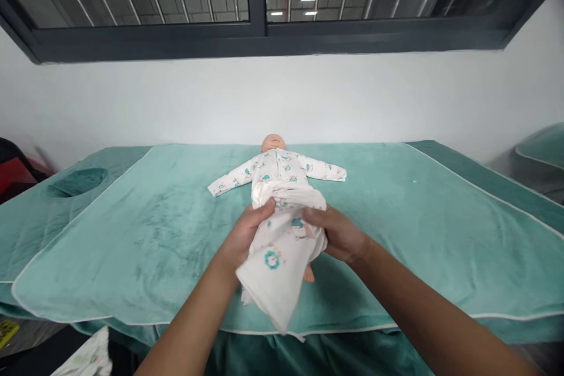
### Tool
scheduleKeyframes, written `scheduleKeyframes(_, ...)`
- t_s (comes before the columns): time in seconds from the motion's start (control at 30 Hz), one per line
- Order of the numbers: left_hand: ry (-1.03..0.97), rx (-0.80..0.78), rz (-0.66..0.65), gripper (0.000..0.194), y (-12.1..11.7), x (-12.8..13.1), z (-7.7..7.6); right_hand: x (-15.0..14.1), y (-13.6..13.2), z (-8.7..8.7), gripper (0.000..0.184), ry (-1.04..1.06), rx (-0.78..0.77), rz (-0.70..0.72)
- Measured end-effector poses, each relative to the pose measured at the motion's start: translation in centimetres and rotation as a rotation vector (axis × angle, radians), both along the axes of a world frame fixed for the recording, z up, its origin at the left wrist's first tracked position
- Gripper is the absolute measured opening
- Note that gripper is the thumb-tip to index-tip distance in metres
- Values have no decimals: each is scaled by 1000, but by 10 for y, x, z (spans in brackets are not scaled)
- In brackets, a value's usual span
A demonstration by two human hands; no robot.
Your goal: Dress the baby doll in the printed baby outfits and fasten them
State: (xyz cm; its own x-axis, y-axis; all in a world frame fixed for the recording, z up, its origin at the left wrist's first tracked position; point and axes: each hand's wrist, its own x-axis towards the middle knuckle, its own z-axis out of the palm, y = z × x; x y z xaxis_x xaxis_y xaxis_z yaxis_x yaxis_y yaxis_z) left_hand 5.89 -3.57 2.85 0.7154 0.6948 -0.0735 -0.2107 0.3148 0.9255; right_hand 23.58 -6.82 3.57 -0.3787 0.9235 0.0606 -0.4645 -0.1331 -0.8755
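Note:
A baby doll [273, 143] lies on its back in the middle of the bed, its head toward the wall. It wears a white long-sleeved baby top [278, 165] with a small green and pink print, sleeves spread to both sides. White baby pants [274, 255] in a matching print cover its lower body, bunched near the waist. My left hand [247, 229] grips the left edge of the pants, thumb on top. On the opposite edge, my right hand [337, 232] pinches the cloth the same way. One doll foot [309, 274] shows beside the fabric; the rest of the legs is hidden.
A teal plush cover [132, 247] with white piping spreads over the bed, which has an oval face hole [78, 182] at left. A white wall and dark window frame [264, 41] stand behind. Printed cloth [90, 355] lies at lower left.

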Motion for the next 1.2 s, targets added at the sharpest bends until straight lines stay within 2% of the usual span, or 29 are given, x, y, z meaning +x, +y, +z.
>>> scheduleKeyframes(0.07, -53, -38, -61, 65, 4, -7, -7, 3, -5, -4, 41, 54, -8, -26)
scheduleKeyframes(0.17, -74, -33, -162, 72, 8, -17, -15, 2, -13, -11, 47, 60, -42, -10)
scheduleKeyframes(0.2, -84, -42, -132, 69, 9, -18, -17, 1, -15, -15, 50, 49, -59, -8)
scheduleKeyframes(0.27, -123, -83, 31, 54, 10, -15, -18, -5, -19, -21, 52, -4, -110, 3)
scheduleKeyframes(0.37, -172, -149, 271, 32, 7, -5, -19, -14, -22, -30, 49, -147, -155, 124)
scheduleKeyframes(0.47, -145, -199, 329, 25, 2, 4, -21, -17, -19, -36, 43, -189, -147, 199)
scheduleKeyframes(0.57, -109, -252, 273, 31, -1, 6, -22, -10, -9, -36, 35, -75, -120, 59)
scheduleKeyframes(0.63, -67, -257, 184, 41, -1, 3, -22, -3, -3, -34, 33, 29, -100, -61)
scheduleKeyframes(0.7, -19, -216, 70, 49, 1, -3, -22, 4, 1, -32, 35, 95, -84, -107)
scheduleKeyframes(0.83, 40, -92, -196, 63, 4, -19, -17, 13, -10, -37, 43, 66, -80, 29)
scheduleKeyframes(0.9, 105, -61, -288, 61, 4, -23, -11, 17, -22, -42, 46, -2, -123, 107)
scheduleKeyframes(0.97, 212, -39, -307, 53, 1, -24, -4, 20, -35, -46, 43, -120, -156, 146)
scheduleKeyframes(1.03, 321, 10, -283, 46, -3, -21, 2, 22, -48, -49, 35, -241, -154, 110)
scheduleKeyframes(1.1, 404, 104, -265, 40, -7, -14, 5, 22, -59, -52, 30, -318, -133, 23)
scheduleKeyframes(1.2, 505, 303, -242, 26, -11, 1, 0, 21, -68, -63, 25, -391, -95, -143)
